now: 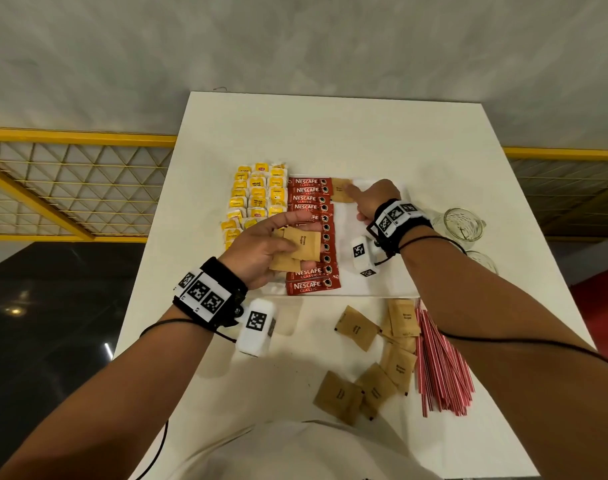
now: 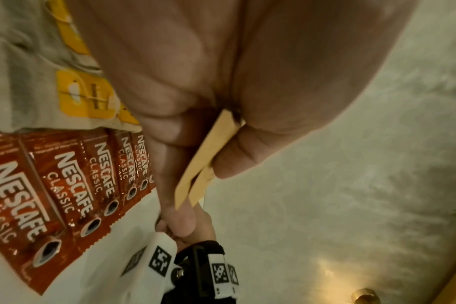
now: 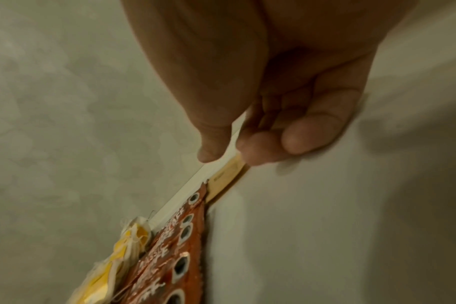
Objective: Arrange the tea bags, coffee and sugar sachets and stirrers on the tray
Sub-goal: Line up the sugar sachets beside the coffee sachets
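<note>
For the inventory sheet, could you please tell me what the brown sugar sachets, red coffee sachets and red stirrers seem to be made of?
Brown sugar sachets: matte kraft-like paper, dull and without shine.
Red coffee sachets: probably foil or plastic film; glossy, with crimped, glinting edges in the left wrist view.
Red stirrers: thin red-and-white striped sticks, likely plastic, though paper cannot be ruled out.

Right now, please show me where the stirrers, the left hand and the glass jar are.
stirrers (image 1: pixel 441 362), head view, middle of the bundle.
left hand (image 1: pixel 261 245), head view, its palm.
glass jar (image 1: pixel 463 223), head view, its rim.
</note>
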A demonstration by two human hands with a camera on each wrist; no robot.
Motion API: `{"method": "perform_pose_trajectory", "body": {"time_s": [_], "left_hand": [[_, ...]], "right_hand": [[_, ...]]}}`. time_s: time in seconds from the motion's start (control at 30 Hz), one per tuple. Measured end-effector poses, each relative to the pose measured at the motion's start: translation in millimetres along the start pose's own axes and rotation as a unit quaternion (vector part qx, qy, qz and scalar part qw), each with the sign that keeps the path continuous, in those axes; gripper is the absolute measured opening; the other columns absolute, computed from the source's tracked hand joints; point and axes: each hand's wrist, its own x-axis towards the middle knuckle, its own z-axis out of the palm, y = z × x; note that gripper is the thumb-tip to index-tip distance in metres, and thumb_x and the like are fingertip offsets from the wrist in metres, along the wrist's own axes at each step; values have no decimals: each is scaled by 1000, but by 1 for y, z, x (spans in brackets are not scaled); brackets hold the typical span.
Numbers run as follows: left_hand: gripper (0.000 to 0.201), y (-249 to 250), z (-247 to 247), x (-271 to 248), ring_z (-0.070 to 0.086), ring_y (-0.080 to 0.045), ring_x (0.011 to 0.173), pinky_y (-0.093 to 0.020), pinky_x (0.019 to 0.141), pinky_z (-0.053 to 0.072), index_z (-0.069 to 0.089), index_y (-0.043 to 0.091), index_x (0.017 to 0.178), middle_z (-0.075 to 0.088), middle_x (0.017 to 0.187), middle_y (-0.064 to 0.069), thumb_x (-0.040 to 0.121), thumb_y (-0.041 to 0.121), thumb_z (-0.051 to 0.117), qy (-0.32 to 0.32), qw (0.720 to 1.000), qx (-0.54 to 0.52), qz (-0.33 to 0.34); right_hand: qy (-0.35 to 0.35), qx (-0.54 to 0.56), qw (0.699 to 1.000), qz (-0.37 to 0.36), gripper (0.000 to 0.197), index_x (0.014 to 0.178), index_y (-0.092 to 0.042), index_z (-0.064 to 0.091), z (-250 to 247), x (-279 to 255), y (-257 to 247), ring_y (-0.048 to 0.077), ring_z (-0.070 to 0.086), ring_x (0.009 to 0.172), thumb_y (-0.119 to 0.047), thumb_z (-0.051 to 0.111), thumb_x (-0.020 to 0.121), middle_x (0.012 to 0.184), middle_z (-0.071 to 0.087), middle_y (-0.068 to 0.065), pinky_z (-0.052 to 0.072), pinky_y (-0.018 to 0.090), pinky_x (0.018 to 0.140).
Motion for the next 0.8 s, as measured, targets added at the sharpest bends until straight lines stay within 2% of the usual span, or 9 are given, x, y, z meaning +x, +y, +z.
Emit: {"method": "perform_pose_trajectory", "body": {"time_s": [0.07,0.13,0.23,0.33,0.43,0.53,0.63,0.7,0.8], "left_hand": [[56,0,-1,0,65,-38,116,-53,91,56,54,11,139,65,131,-17,92,-18,45,1,1000,3,-1],[52,0,-1,0,68,-36,109,-50,87,59,57,13,137,68,123,-16,93,-15,51,27,1000,7,-3],[42,-1,2,1,71,-34,102,-41,76,63,62,10,130,68,117,-16,93,-10,58,72,997,13,3],[36,-3,3,3,72,-33,100,-35,68,62,63,3,126,70,117,-19,92,-8,61,99,995,23,4],[31,-5,6,4,74,-31,89,-32,62,60,64,-1,118,72,107,-19,88,-8,66,126,991,40,12],[23,-8,9,3,74,-25,70,-31,58,59,65,5,105,74,92,-15,86,-7,69,137,989,59,23],[19,-10,12,1,74,-29,67,-31,54,58,62,4,102,74,88,-17,87,-7,67,131,990,39,29],[19,-11,14,-1,73,-30,67,-31,53,58,58,2,104,73,91,-22,88,-7,65,119,992,29,28],[21,-13,19,-3,72,-31,64,-32,53,59,56,6,105,70,92,-23,89,-6,64,122,992,34,19]], "right_hand": [[-6,-11,1000,-24,56,65,-8,60,1,-6,-1,20,62,47,-59,60,90,61,69,8,49,27,53],[-32,-12,997,-71,52,63,-9,55,0,-18,-2,25,61,56,-51,60,93,61,64,8,50,29,57],[-85,33,985,-146,39,78,-8,62,-5,-48,-5,16,61,56,-43,61,96,70,61,6,48,25,50],[-150,38,967,-202,37,97,-11,71,-12,-83,-9,11,64,60,-45,58,99,78,68,5,51,29,56],[-216,45,952,-210,39,100,-13,73,-14,-110,-3,16,68,69,-46,53,101,91,75,13,53,32,62],[-224,91,947,-212,36,104,-16,71,-12,-127,3,18,68,71,-43,48,104,96,75,16,54,28,61],[-236,179,936,-189,27,105,-21,69,-12,-139,10,20,67,72,-38,48,104,88,72,8,54,26,60],[-253,169,931,-200,11,105,-23,68,-6,-143,18,17,67,72,-28,60,100,84,72,0,54,26,61],[-248,168,930,-213,9,103,-24,68,2,-145,26,13,66,70,-17,66,97,82,73,-3,53,25,60]]}}
